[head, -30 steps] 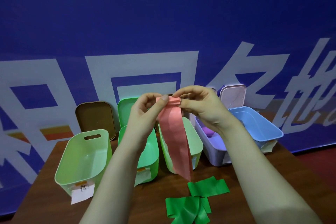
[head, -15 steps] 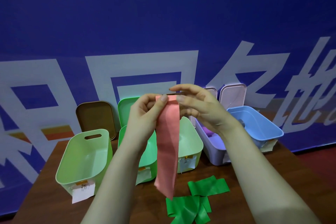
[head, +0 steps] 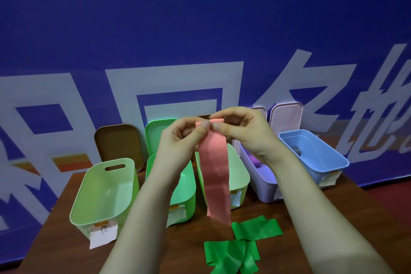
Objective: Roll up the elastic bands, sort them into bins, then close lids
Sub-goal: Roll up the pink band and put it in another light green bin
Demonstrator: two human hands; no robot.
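Observation:
A pink elastic band point(head: 216, 171) hangs straight down in front of me, its top edge turned over into a small roll. My left hand point(head: 180, 138) and my right hand point(head: 242, 133) both pinch that rolled top edge between thumb and fingers, held up above the bins. A green elastic band point(head: 240, 249) lies crumpled on the brown table point(head: 66, 251) below the pink band's free end. Several open bins stand in a row: three light green ones point(head: 104, 191) point(head: 184, 191) point(head: 238, 173), a lilac one point(head: 258, 176) with something purple inside, and a blue one point(head: 315, 153).
Lids lean against the blue wall behind the bins: a brown one point(head: 119, 144), a green one point(head: 155, 133), and pale lilac ones point(head: 287, 115). White paper labels are stuck on the bins' fronts. The table's edge lies near the left bin.
The pink band swung left, then hangs straight again. My right hand loosened half a second ago and now pinches the top edge again, rolling it over.

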